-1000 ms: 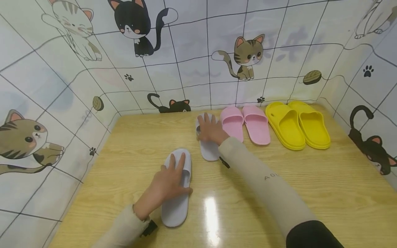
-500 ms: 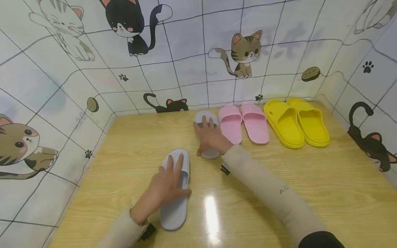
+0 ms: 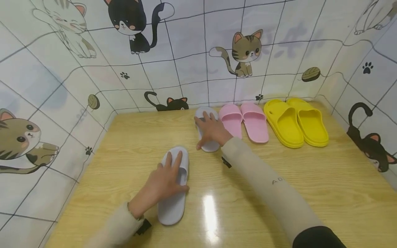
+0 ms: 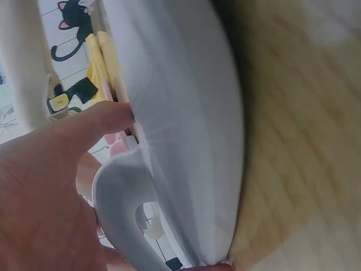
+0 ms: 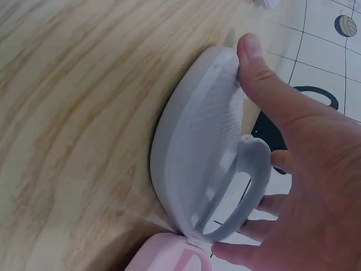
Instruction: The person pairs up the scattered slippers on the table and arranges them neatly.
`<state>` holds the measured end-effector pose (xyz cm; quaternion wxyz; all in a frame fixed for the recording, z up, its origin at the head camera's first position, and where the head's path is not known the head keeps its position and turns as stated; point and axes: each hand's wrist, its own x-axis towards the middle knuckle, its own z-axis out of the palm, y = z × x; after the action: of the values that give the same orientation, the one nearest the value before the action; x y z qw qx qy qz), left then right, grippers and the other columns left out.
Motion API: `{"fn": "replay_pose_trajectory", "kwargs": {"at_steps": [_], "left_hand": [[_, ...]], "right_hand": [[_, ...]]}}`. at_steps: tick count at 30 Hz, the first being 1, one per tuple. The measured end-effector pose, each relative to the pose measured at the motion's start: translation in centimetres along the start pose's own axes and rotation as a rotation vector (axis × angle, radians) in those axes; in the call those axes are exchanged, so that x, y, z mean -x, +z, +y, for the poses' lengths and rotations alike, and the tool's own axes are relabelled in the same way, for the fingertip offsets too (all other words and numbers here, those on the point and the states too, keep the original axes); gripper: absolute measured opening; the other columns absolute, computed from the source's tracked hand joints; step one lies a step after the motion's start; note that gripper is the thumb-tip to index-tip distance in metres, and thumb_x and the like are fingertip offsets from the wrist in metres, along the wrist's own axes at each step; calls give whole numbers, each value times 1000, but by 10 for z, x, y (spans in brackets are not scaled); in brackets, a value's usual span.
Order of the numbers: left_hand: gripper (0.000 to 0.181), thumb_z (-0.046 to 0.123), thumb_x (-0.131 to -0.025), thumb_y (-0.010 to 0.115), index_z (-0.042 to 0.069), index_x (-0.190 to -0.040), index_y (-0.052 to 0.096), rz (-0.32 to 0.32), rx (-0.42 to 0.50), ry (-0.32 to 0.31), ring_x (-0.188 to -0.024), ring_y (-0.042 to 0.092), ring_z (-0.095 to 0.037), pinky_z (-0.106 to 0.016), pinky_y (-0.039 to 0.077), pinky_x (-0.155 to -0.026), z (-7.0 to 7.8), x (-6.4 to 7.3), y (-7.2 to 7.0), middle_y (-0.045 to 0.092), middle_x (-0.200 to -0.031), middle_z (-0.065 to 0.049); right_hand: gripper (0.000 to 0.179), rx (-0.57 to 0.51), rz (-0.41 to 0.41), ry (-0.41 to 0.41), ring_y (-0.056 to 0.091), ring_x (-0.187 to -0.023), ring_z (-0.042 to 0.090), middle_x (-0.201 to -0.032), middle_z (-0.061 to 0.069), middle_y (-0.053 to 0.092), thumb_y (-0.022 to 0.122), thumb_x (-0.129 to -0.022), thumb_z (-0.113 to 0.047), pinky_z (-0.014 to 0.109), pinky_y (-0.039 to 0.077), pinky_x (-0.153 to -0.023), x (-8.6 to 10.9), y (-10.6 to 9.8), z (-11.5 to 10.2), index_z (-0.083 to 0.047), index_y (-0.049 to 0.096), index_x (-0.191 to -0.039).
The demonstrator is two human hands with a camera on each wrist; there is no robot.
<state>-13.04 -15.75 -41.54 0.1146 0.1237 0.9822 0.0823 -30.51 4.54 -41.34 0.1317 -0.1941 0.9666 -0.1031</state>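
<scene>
One light grey slipper (image 3: 171, 210) lies on the wooden surface in front, toe toward the back wall. My left hand (image 3: 163, 182) lies across its strap with spread fingers, and the thumb reaches over its right side. Farther back, the matching grey slipper (image 3: 210, 146) lies beside the pink pair, its toe close to the wall. Over its strap my right hand (image 3: 212, 131) spreads its fingers. In the right wrist view the thumb (image 5: 254, 56) is at the slipper's heel end, and the fingers reach around the strap (image 5: 254, 189). Each hand partly covers its slipper.
To the right along the wall stand a pair of pink slippers (image 3: 255, 127) and a pair of yellow slippers (image 3: 289, 129). Walls printed with cats (image 3: 246, 53) enclose the wooden surface (image 3: 139, 134) at the back and both sides.
The farther grey slipper has slid toward the back wall with my right hand, whose thumb has spread away from its fingers. My left hand and the front slipper stay nearly still; the head view shifts slightly.
</scene>
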Motion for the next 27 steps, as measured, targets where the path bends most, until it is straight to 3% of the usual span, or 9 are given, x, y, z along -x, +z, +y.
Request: {"fn": "replay_pose_trajectory", "kwargs": {"at_steps": [7,14,22,27], "left_hand": [[121,57,-76,86,12,-166,19,12,-6,26,-122,54,-65,-64,58,-75,-1,-4,2,27,-164,-34],[119,58,-78,81,14,-167,15,0,-32,3,-124,54,-61,-63,57,-77,-7,-14,-5,25,-166,-32],[115,63,-81,74,18,-167,12,-53,-31,-6,-126,53,-59,-65,54,-86,-24,-44,-13,25,-167,-28],[116,65,-80,74,17,-167,14,-60,-22,-1,-123,54,-59,-66,52,-92,-28,-76,-19,31,-163,-28]], "right_hand": [[131,31,-67,-10,5,-160,46,-174,19,-1,94,-68,-52,67,18,-125,-2,-9,7,-29,13,-168],[133,-27,-57,-17,-4,-160,45,-174,18,-8,95,-68,-48,65,12,-127,-3,-9,8,-29,10,-168],[131,-46,-36,-39,-4,-160,46,-174,19,-7,95,-68,-46,64,11,-128,-3,-5,3,-26,12,-168],[132,-48,-60,-19,-5,-160,46,-174,18,-9,95,-69,-44,64,10,-128,-3,-7,3,-27,10,-168]]}}
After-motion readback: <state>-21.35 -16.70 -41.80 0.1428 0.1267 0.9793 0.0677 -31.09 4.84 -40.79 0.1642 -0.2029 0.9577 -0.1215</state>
